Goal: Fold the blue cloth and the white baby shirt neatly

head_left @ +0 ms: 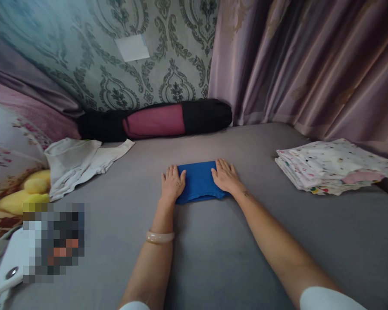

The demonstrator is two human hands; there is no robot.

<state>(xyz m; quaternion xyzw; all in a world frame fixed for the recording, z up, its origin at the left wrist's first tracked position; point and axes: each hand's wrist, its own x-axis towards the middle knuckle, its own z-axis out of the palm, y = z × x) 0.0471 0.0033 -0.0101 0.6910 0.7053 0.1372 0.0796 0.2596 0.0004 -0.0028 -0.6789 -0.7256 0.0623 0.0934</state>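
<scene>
A folded blue cloth (198, 181), probably a garment, lies flat on the grey sheet (207, 245) in front of me. Its near edge is slightly wavy and shows layers. Flat against its left side rests my left hand (173, 183), fingers stretched out and pointing away from me. My right hand (225, 175) lies open on the cloth's right side, thumb toward the middle. Neither hand grips anything; both press or rest on the fabric. A pale bangle (160, 237) circles my left wrist.
A stack of folded printed cloths (333, 165) stands at the right. Crumpled white cloth (80, 161) lies at the left, near a yellow plush toy (35, 189) and a white device (14, 254). A long black and pink bag (155, 120) lies along the patterned wall, beside curtains (278, 64).
</scene>
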